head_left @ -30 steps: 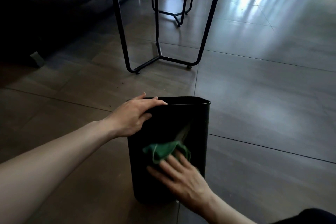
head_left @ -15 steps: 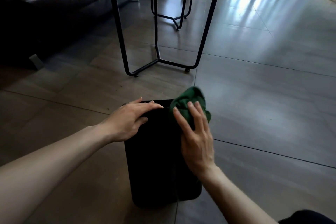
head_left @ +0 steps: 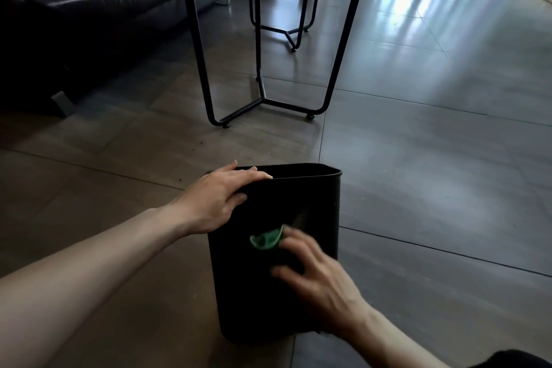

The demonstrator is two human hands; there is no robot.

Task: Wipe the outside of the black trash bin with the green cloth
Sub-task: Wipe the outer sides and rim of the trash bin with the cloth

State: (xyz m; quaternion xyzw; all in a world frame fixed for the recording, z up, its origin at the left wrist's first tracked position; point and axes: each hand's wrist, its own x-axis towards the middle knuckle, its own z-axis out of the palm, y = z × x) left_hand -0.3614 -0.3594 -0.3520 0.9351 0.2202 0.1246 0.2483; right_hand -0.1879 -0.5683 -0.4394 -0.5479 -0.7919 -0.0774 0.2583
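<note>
In the head view, one black trash bin (head_left: 268, 302) stood upright on the tiled floor (head_left: 433, 173), with one green cloth (head_left: 266, 239) against its near outer wall, about halfway up. Two hands were in sight. The left hand (head_left: 218, 197) gripped the bin's rim at the left corner, fingers over the edge and thumb on the outside. The right hand (head_left: 316, 281), blurred, pressed the cloth flat to the wall with fingers spread and fairly straight. Behind stood one metal-legged table (head_left: 263, 69) and one dark sofa (head_left: 89, 9).
</note>
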